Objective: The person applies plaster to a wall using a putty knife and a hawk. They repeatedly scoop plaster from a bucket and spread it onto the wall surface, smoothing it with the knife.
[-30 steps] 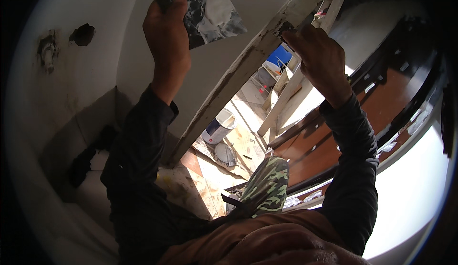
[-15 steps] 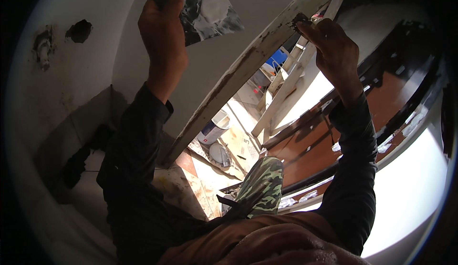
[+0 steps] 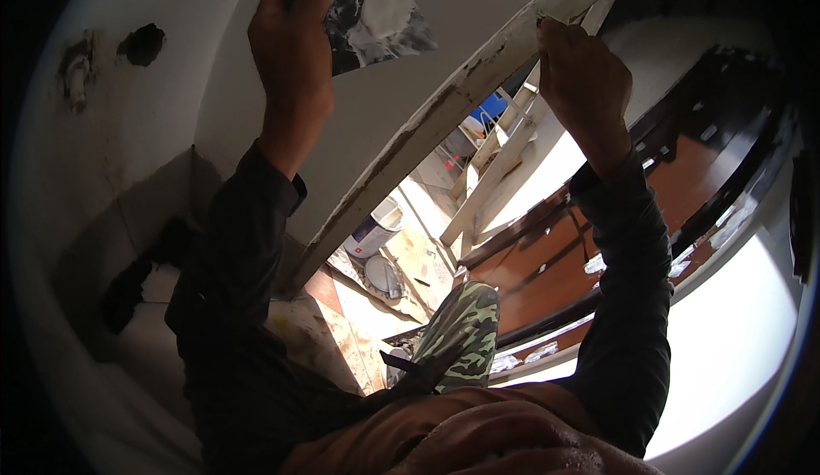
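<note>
My left hand [image 3: 295, 52] is raised at the upper left, thumb on top, gripping a dark flat board [image 3: 363, 18] smeared with white putty. A thicker pale heap of putty [image 3: 384, 5] lies on its right half. My right hand [image 3: 585, 86] is closed, its fingertips against the worn edge of a long pale beam [image 3: 444, 99] that slants across the view. Whatever the right fingers hold is hidden behind them. The beam's edge has brown, chipped patches.
Below stand an open paint bucket [image 3: 373, 234] and a round lid [image 3: 383, 277] on the floor. Wooden ladder-like legs [image 3: 491, 180] are beyond the beam. A reddish-brown panel [image 3: 547, 287] with a dark border curves at right. The left wall has a hole [image 3: 145, 45].
My right hand has turned and closed in on the beam's edge, covering the dark patch seen at its fingertips. The left hand and board have barely moved.
</note>
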`<state>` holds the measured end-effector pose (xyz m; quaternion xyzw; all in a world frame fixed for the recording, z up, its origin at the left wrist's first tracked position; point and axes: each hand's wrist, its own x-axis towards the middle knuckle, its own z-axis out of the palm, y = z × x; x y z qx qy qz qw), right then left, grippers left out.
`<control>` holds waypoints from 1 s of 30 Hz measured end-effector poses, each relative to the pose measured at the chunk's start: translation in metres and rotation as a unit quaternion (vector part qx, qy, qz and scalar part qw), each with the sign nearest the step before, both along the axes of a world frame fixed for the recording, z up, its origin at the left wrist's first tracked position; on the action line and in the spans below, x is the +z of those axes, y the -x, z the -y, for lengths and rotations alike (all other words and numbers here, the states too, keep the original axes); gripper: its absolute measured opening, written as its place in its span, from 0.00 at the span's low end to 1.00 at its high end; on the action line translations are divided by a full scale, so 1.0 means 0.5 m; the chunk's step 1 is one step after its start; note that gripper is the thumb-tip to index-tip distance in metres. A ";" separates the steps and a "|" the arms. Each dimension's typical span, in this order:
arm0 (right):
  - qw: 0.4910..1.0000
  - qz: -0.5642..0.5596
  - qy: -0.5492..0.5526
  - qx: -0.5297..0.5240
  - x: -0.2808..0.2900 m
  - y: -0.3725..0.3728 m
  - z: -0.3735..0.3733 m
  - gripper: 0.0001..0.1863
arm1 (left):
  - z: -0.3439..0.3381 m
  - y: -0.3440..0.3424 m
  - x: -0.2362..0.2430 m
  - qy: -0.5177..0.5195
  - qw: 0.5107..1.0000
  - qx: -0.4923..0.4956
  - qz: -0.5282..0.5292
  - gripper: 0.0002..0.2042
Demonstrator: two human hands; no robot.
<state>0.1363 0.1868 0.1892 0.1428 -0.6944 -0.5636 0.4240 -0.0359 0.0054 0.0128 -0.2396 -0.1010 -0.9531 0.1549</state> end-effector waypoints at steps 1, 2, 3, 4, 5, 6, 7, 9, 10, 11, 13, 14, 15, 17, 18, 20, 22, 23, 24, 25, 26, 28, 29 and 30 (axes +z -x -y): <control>0.999 0.018 0.006 -0.028 -0.010 0.013 0.001 0.06 | -0.003 0.002 -0.001 -0.006 1.000 -0.004 -0.004 0.12; 0.998 0.040 0.008 -0.045 -0.024 0.024 0.003 0.06 | -0.005 0.003 -0.003 -0.002 1.000 -0.001 -0.002 0.12; 0.997 0.059 0.010 -0.049 -0.038 0.029 0.008 0.07 | -0.007 0.002 -0.003 0.003 1.000 0.001 -0.001 0.12; 0.994 0.098 0.024 -0.037 -0.055 0.031 0.013 0.07 | -0.008 0.001 -0.004 0.007 1.000 0.003 0.000 0.12; 0.990 0.134 0.010 -0.041 -0.071 0.023 0.018 0.08 | -0.008 -0.001 -0.005 0.009 1.000 0.000 -0.005 0.12; 0.988 0.144 0.010 -0.059 -0.083 0.019 0.024 0.06 | -0.007 -0.004 -0.005 0.010 1.000 -0.003 -0.011 0.12; 0.985 0.169 -0.002 -0.040 -0.094 0.011 0.029 0.05 | -0.005 -0.007 -0.004 0.012 1.000 -0.004 -0.017 0.11; 0.988 0.145 0.029 -0.039 -0.079 -0.017 0.028 0.08 | -0.001 -0.014 -0.001 0.013 1.000 -0.001 -0.016 0.11; 0.989 0.144 0.037 -0.001 -0.066 -0.032 0.022 0.09 | 0.001 -0.016 0.001 0.013 1.000 0.001 -0.015 0.11; 0.990 0.130 0.046 -0.013 -0.049 -0.044 0.014 0.12 | 0.001 -0.019 0.002 0.018 1.000 0.001 -0.009 0.11; 0.992 0.118 0.036 0.024 -0.015 -0.043 -0.012 0.16 | 0.000 -0.021 0.004 0.029 1.000 -0.003 0.001 0.11; 0.990 0.126 0.025 0.060 -0.002 -0.035 -0.027 0.18 | -0.004 -0.020 0.004 0.030 1.000 0.000 0.002 0.11; 0.986 0.137 0.016 0.090 0.011 -0.026 -0.040 0.20 | -0.007 -0.018 0.004 0.030 1.000 0.003 0.002 0.11; 0.981 0.150 -0.001 0.121 0.025 0.000 -0.060 0.23 | -0.015 -0.013 -0.001 0.028 1.000 0.003 -0.001 0.11; 0.981 0.150 -0.010 0.123 0.027 0.003 -0.065 0.23 | -0.019 -0.010 -0.003 0.025 1.000 0.000 -0.006 0.11; 0.981 0.157 -0.021 0.109 0.024 -0.001 -0.066 0.24 | -0.025 -0.003 -0.010 0.025 1.000 -0.007 -0.008 0.11; 0.983 0.166 -0.027 0.080 0.017 -0.017 -0.058 0.26 | -0.028 0.003 -0.017 0.030 0.999 -0.013 -0.005 0.11; 0.984 0.167 -0.018 0.064 0.013 -0.025 -0.053 0.26 | -0.030 0.005 -0.020 0.026 1.000 -0.012 -0.009 0.11; 0.985 0.168 -0.008 0.047 0.009 -0.030 -0.049 0.27 | -0.034 0.007 -0.021 0.022 1.000 -0.011 -0.013 0.11; 0.983 0.170 -0.009 0.072 0.005 -0.029 -0.045 0.27 | -0.037 0.008 -0.022 0.018 1.000 -0.011 -0.017 0.11; 0.983 0.175 0.002 0.063 0.001 -0.026 -0.044 0.27 | -0.042 0.008 -0.022 0.022 1.000 -0.013 -0.013 0.11; 0.974 0.186 0.004 0.131 -0.008 0.000 -0.045 0.27 | -0.049 0.009 -0.021 0.028 0.999 -0.016 -0.003 0.10; 0.975 0.187 0.003 0.120 -0.013 0.004 -0.046 0.26 | -0.050 0.008 -0.021 0.035 0.999 -0.015 0.001 0.10; 0.976 0.189 0.003 0.109 -0.018 0.009 -0.050 0.26 | -0.051 0.007 -0.020 0.043 0.999 -0.014 0.005 0.10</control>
